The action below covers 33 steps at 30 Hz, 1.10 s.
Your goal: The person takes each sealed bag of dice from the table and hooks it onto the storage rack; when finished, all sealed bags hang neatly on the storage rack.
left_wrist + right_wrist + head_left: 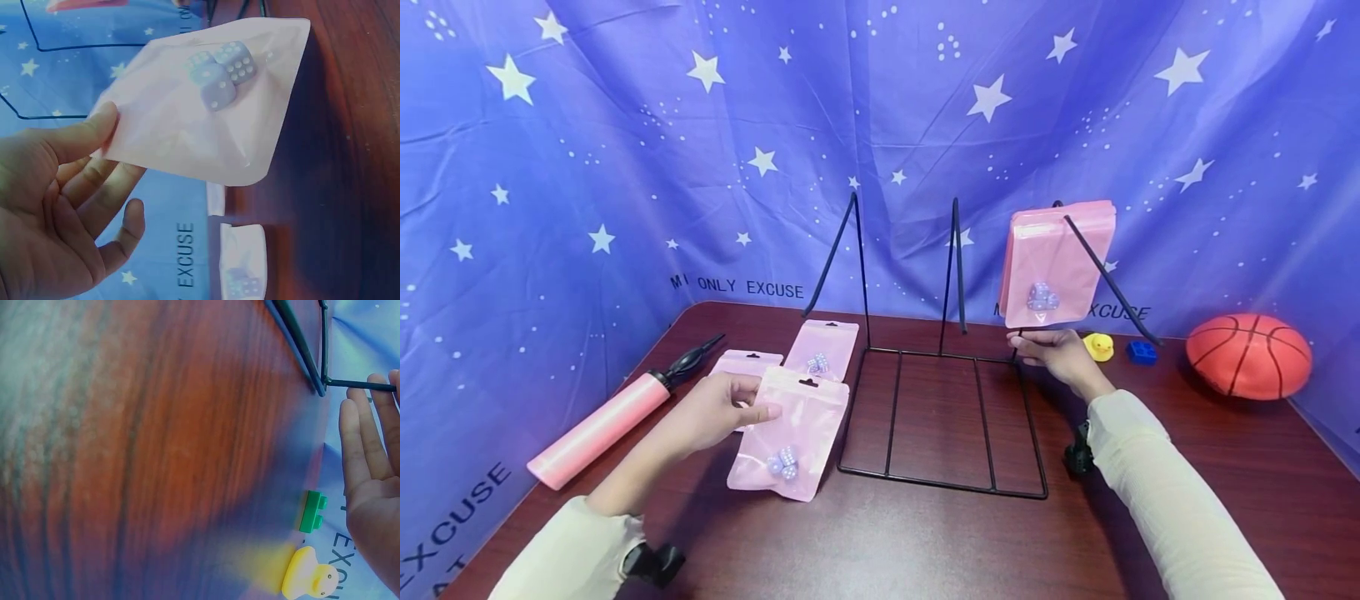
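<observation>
Pink pouch (790, 437) held by its top corner, pinched between thumb and curled fingers of the left hand (711, 412), just left of the black wire rack (940, 417). Hung tilted, long axis running from the hang hole at upper left down to the lower end, which touched or nearly touched the table (880, 542). Carried 3 pale purple dice (782, 463) low inside, bunched near the bottom edge; seen likewise in the left wrist view, dice (220, 75) at the far end of the pouch (200, 119), thumb (81, 134) laid on its face.

Lay behind it 2 more pink pouches (822, 348) flat on the table, and further left a pink hand pump (606, 421) with black handle, pointed toward the back corner.

Stood on the rack's right-hand prong a stack of pink pouches (1054, 262), upright, dice showing in the front one. Reached just under that stack the right hand (1056, 350), fingers fairly straight and close to the rack wire; hard to tell whether touching the pouches. Shown straight in the right wrist view too, fingers (362, 444) beside the wire.

Sat beyond the right hand a yellow duck (1099, 346), a small toy brick (1141, 352) and, well apart, an orange basketball (1249, 356). Hung behind everything a blue star-printed cloth (625, 167).
</observation>
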Motion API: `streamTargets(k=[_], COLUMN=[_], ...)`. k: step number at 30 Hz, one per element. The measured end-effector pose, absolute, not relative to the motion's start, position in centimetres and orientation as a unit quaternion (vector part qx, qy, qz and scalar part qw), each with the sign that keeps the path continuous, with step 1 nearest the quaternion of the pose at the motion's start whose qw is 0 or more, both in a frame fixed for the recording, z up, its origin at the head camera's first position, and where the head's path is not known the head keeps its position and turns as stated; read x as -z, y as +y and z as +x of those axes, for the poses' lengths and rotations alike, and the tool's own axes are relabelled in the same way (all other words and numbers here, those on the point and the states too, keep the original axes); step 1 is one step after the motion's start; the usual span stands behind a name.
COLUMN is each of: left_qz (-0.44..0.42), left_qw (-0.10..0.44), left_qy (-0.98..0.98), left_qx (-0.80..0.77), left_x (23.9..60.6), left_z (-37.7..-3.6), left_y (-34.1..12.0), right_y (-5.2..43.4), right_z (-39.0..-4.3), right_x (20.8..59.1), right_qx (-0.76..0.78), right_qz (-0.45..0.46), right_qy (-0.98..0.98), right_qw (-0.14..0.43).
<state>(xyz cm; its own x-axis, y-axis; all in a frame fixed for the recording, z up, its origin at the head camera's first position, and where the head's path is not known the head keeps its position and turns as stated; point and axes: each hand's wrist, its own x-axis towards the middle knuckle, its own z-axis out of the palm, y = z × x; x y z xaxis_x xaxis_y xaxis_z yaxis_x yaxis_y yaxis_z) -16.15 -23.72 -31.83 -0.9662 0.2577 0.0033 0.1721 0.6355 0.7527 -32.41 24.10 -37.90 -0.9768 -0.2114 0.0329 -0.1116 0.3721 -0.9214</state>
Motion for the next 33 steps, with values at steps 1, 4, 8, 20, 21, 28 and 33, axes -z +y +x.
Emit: streamTargets(k=[1, 4, 8, 20, 21, 28, 33], left_qz=[0.124, 0.137, 0.164, 0.147, 0.151, 0.218, 0.271], left_qw=[0.046, 0.025, 0.002, -0.099, -0.102, -0.117, -0.145], left_qy=[0.906, 0.912, 0.902, 0.869, 0.864, 0.829, 0.79], left_qx=[-0.402, -0.385, -0.398, -0.462, -0.469, -0.501, -0.531], left_x=[31.6, 30.9, 30.2, 28.7, 28.6, 27.2, 26.5], left_z=[-16.0, -15.7, -15.4, -14.9, -14.8, -13.8, -13.4], left_y=[-23.7, -23.6, -23.5, -22.5, -22.5, -22.2, -21.7], right_y=[24.1, 24.1, 24.1, 24.1, 24.1, 24.1, 24.1], right_z=[-32.4, -32.4, -32.4, -32.3, -32.3, -32.4, -32.3], right_x=[37.9, 37.9, 37.9, 37.9, 37.9, 38.0, 38.0], right_qx=[0.549, 0.548, 0.551, 0.55, 0.55, 0.552, 0.551], right_qz=[-0.096, -0.093, -0.091, -0.086, -0.086, -0.091, -0.093], right_qy=[0.829, 0.83, 0.828, 0.829, 0.829, 0.828, 0.828], right_qw=[0.047, 0.05, 0.054, 0.052, 0.052, 0.047, 0.045])
